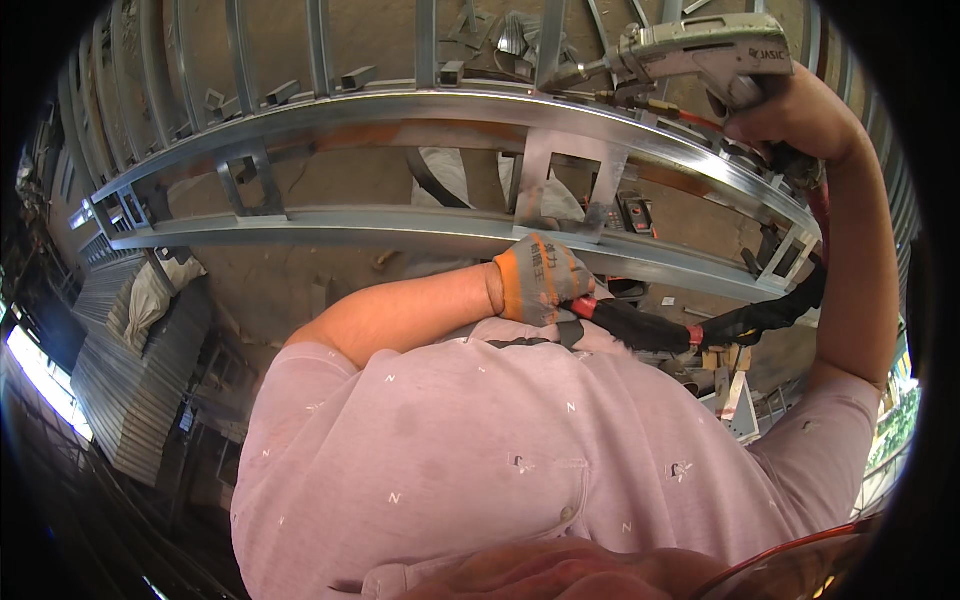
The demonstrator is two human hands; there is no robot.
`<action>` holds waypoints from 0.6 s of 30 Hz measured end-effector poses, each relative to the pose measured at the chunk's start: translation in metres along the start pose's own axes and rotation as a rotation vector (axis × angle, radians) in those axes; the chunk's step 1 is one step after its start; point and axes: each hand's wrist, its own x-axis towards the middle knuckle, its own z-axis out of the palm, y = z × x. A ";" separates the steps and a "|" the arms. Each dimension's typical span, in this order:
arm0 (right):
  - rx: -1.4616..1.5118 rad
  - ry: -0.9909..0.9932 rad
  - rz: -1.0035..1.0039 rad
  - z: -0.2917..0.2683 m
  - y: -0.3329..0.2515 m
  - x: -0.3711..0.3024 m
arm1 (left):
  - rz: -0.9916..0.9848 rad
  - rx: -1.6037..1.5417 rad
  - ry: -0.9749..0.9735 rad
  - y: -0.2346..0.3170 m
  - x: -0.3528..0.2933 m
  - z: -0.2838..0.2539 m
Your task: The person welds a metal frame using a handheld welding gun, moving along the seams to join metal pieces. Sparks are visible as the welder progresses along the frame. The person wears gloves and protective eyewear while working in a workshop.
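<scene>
A grey, pistol-shaped welding gun [690, 50] is held at the upper right by my bare right hand [805, 115], which is wrapped round its handle. Its nozzle [578, 76] points left and meets, or nearly meets, the top rail of a shiny metal frame [400, 108] at the foot of an upright bar. In front of my chest, my left hand [545, 280], in a grey and orange glove, is closed round the red-banded end of a thick black sleeved cable [640, 326]. That cable runs right toward my right arm. The left fingertips are partly hidden.
Several upright bars [318, 45] rise from the frame's far side, with short square tube pieces [358, 77] between them. Corrugated metal sheets [130, 370] lie at the left, with a whitish sack [165, 285] on them. Scrap metal [525, 35] lies on the floor beyond.
</scene>
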 end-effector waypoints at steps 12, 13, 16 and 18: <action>-0.065 -0.031 -0.037 0.000 0.020 0.005 | 0.045 0.079 -0.112 -0.003 0.006 -0.001; -0.068 -0.021 -0.033 0.000 0.021 0.002 | 0.048 0.083 -0.126 -0.002 0.008 -0.004; -0.088 -0.033 -0.084 0.001 0.025 0.012 | 0.009 0.088 -0.069 0.006 0.012 -0.006; -0.097 -0.029 -0.093 0.002 0.023 0.012 | -0.003 0.091 -0.074 0.008 0.013 -0.008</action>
